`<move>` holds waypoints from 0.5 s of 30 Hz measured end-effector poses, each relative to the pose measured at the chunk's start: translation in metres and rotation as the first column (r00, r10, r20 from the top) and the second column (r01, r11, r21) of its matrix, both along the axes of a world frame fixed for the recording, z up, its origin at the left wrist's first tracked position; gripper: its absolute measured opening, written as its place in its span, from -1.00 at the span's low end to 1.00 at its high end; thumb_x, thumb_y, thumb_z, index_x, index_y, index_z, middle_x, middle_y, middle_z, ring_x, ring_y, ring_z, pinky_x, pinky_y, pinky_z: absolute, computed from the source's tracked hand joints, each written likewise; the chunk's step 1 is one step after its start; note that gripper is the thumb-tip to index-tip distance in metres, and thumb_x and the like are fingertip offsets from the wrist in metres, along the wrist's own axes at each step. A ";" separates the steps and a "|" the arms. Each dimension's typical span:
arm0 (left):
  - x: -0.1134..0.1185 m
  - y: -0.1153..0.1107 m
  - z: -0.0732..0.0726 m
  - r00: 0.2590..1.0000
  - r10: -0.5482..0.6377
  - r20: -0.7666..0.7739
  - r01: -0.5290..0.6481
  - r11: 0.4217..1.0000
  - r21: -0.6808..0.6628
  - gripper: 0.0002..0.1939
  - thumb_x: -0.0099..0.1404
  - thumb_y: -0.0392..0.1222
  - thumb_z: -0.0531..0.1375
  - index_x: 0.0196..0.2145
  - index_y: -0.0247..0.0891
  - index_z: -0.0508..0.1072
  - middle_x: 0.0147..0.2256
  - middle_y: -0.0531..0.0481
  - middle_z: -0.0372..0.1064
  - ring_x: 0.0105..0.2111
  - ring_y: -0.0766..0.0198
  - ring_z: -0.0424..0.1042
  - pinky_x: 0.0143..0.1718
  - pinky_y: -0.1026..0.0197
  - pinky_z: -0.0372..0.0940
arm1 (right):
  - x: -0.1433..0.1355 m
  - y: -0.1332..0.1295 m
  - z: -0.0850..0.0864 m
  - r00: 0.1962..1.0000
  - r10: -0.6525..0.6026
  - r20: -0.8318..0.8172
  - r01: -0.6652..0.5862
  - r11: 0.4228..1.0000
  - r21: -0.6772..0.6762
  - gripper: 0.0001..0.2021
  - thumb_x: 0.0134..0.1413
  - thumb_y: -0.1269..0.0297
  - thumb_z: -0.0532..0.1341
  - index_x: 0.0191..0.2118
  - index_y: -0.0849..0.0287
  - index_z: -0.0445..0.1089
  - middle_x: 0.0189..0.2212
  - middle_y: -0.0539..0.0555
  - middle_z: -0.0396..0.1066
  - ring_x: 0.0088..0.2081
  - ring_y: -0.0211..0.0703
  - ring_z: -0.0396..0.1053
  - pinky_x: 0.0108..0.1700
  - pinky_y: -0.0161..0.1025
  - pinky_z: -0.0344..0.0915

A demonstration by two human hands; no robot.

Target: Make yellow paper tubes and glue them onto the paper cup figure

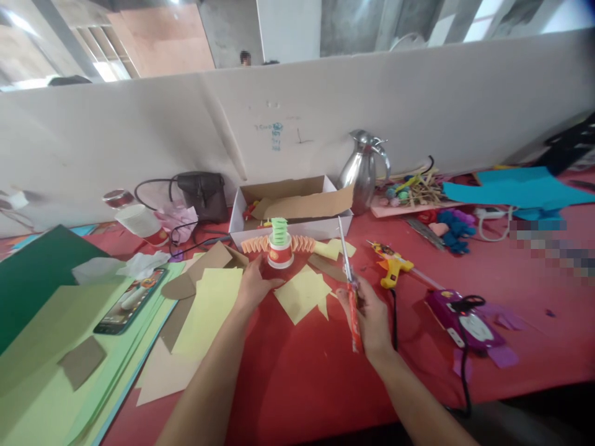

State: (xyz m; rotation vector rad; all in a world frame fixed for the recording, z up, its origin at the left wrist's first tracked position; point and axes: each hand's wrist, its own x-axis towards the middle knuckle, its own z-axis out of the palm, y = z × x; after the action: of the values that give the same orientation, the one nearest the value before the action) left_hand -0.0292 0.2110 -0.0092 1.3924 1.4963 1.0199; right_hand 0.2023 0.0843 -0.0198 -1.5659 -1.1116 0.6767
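My right hand (pixel 372 316) is wrapped round a pair of scissors (pixel 352 310) with red handles, the blades pointing up and away from me. Over at the left, my left hand (pixel 253 286) lies beside a small upside-down red and white paper cup (pixel 280 255), thumb and fingers apart; whether the fingertips touch the cup I cannot tell. On top of the cup stands a folded green paper spring (pixel 279 231). Orange pleated paper strips (pixel 304 244) stick out from both its sides. Between my hands lie pale yellow paper pieces (pixel 302 292).
Behind the cup sits an open white box (pixel 288 230), with a steel jug (pixel 361 167) beside it. To the right are a yellow glue gun (pixel 395 271) and a purple power strip (pixel 467 322) with black cords. Coloured sheets and a phone (pixel 131 303) lie at left.
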 end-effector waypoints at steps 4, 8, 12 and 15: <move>-0.003 -0.011 0.018 0.999 0.016 -0.051 -0.020 0.997 -0.073 -0.26 -0.21 -0.22 0.51 0.00 -0.23 0.50 0.06 -0.25 0.48 0.07 -0.15 0.44 0.04 -0.05 0.32 | 0.000 0.000 -0.002 0.999 -0.001 -0.034 0.002 1.000 0.020 -0.60 0.10 0.11 0.28 0.05 0.11 0.41 -0.51 -0.11 0.32 -0.45 -0.21 0.30 -0.35 -0.35 0.28; -0.002 -0.019 0.029 0.995 0.036 -0.098 -0.043 0.996 -0.073 -0.28 -0.13 -0.12 0.49 0.03 -0.23 0.49 0.08 -0.25 0.47 0.02 -0.10 0.49 -0.04 0.01 0.36 | 0.000 0.000 -0.003 0.998 -0.009 -0.060 0.011 0.999 0.034 -0.60 0.09 0.10 0.28 0.02 0.14 0.41 -0.49 -0.09 0.34 -0.47 -0.22 0.29 -0.38 -0.35 0.28; 0.002 -0.022 0.027 0.979 0.063 -0.193 -0.067 0.998 -0.013 -0.32 -0.12 -0.09 0.49 0.01 -0.21 0.52 0.02 -0.22 0.51 0.01 -0.11 0.47 0.03 -0.04 0.30 | 0.000 -0.001 -0.001 0.997 -0.017 -0.069 0.018 1.000 0.011 -0.58 0.06 0.09 0.30 0.03 0.14 0.41 -0.57 -0.12 0.27 -0.49 -0.22 0.28 -0.42 -0.36 0.27; 0.009 -0.020 0.021 0.960 0.123 -0.254 -0.113 0.992 0.051 -0.36 -0.07 0.01 0.46 -0.01 -0.20 0.53 0.01 -0.21 0.50 0.05 -0.12 0.44 0.08 -0.06 0.24 | 0.000 -0.001 0.002 0.996 -0.022 -0.084 0.024 0.999 0.027 -0.57 0.07 0.09 0.28 0.04 0.15 0.41 -0.55 -0.11 0.29 -0.48 -0.22 0.30 -0.41 -0.35 0.28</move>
State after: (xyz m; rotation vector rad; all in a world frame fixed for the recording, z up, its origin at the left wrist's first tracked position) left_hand -0.0199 0.1907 0.0122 1.5209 1.7760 0.9709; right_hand 0.2025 0.0830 -0.0180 -1.5107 -1.0353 0.7015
